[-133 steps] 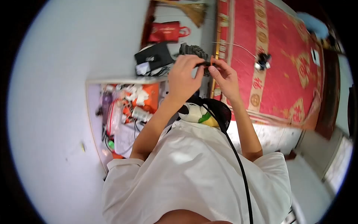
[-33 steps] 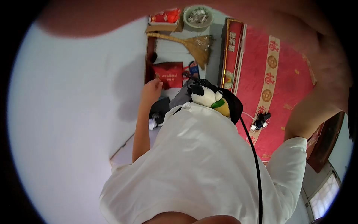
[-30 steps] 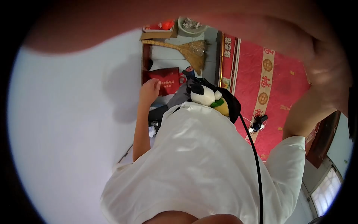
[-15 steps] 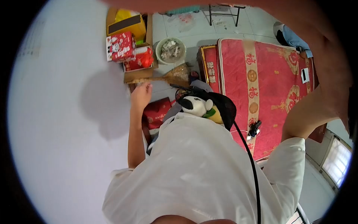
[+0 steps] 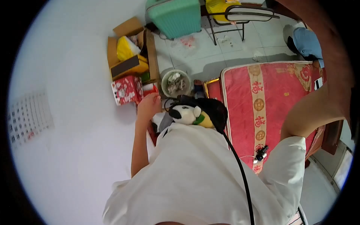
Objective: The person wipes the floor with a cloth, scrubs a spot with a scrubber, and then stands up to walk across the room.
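Observation:
My left hand point(image 5: 149, 105) is held low in front of me, its fingers curled and pressed together beside a red and white printed box point(image 5: 127, 90). I cannot tell what, if anything, is in those fingers. Close to its right, a black bag point(image 5: 215, 110) with a black-and-white plush toy point(image 5: 183, 113) hangs at my front. My right arm point(image 5: 305, 114) is bent and raised toward the camera at the right; its hand is out of the picture.
An open cardboard box point(image 5: 150, 56) holds yellow packaging. Beyond my hand stand a pale green bin point(image 5: 176, 83) with rubbish and a mint suitcase point(image 5: 174, 18). A red patterned mattress point(image 5: 277, 105) lies right, near a folding chair point(image 5: 228, 33) and a person in blue point(image 5: 306, 42).
The view has tilted up, bringing the suitcase and chair into sight. A broom near my left hand and a red bag below it are no longer visible.

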A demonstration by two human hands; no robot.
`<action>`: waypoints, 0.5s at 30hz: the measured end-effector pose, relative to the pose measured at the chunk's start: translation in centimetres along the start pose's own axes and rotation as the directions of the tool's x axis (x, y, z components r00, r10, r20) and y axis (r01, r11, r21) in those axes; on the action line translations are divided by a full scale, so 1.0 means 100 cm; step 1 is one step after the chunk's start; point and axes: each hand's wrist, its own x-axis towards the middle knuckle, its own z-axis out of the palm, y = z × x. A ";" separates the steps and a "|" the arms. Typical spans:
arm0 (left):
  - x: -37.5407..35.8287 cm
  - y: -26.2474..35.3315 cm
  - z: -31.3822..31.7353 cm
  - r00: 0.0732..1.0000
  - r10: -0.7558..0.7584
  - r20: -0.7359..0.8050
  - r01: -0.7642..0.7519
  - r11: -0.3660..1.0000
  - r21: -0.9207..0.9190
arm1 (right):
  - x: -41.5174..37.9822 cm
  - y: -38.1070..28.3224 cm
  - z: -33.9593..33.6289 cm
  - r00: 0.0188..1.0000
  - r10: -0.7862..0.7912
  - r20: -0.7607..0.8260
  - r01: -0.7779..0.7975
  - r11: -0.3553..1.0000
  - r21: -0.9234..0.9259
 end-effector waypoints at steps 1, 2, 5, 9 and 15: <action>0.024 0.008 -0.003 0.999 0.015 0.035 -0.015 1.000 0.001 | 0.007 0.001 -0.014 1.000 -0.006 -0.001 0.006 1.000 -0.002; 0.045 0.014 -0.007 0.997 0.021 0.076 -0.021 1.000 0.003 | 0.015 0.003 -0.028 1.000 -0.005 -0.002 0.005 1.000 0.006; 0.081 0.045 -0.022 0.990 0.111 0.083 -0.118 0.990 0.077 | 0.028 0.005 -0.058 1.000 -0.006 0.005 0.006 0.998 0.056; 0.135 0.070 -0.043 0.962 0.240 0.129 -0.253 0.963 0.096 | 0.055 0.006 -0.075 0.999 -0.017 0.034 0.014 0.996 0.083; 0.199 0.069 -0.067 0.965 0.241 0.106 -0.258 0.945 0.199 | 0.125 0.015 -0.089 0.981 -0.024 0.195 -0.007 0.988 0.155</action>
